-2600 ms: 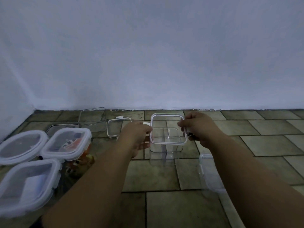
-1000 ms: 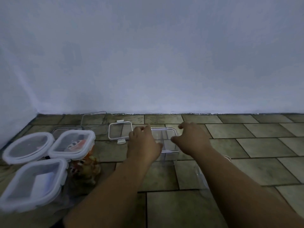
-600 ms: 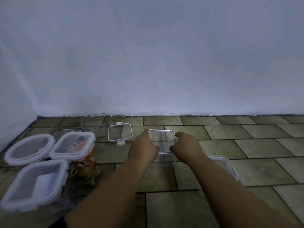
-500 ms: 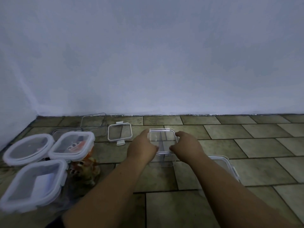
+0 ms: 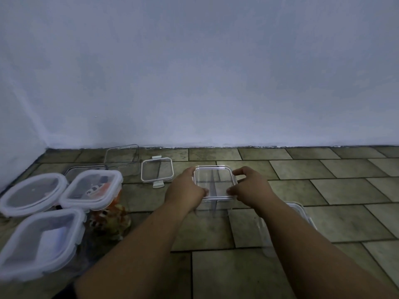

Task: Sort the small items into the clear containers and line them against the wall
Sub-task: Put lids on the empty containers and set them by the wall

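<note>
A clear square container (image 5: pixel 213 183) with an inner divider stands on the tiled floor at the centre. My left hand (image 5: pixel 183 190) grips its left side and my right hand (image 5: pixel 250 187) grips its right side, fingers curled over the rim. No items show inside it. A loose square lid (image 5: pixel 157 172) lies flat just to its left. Farther left stand three lidded containers: a round one (image 5: pixel 32 194), a square one (image 5: pixel 91 188) with small items inside, and a nearer square one (image 5: pixel 43 240).
An open clear container (image 5: pixel 122 156) stands by the wall (image 5: pixel 194 83) at the back left. A crumpled orange packet (image 5: pixel 110 219) lies beside the lidded containers. Another clear container (image 5: pixel 302 214) lies partly hidden under my right forearm. Bare tiles stretch to the right.
The container, held higher 2.6 s ago, now stands on the floor. Both hands have settled onto its sides; over the last half second almost nothing moved.
</note>
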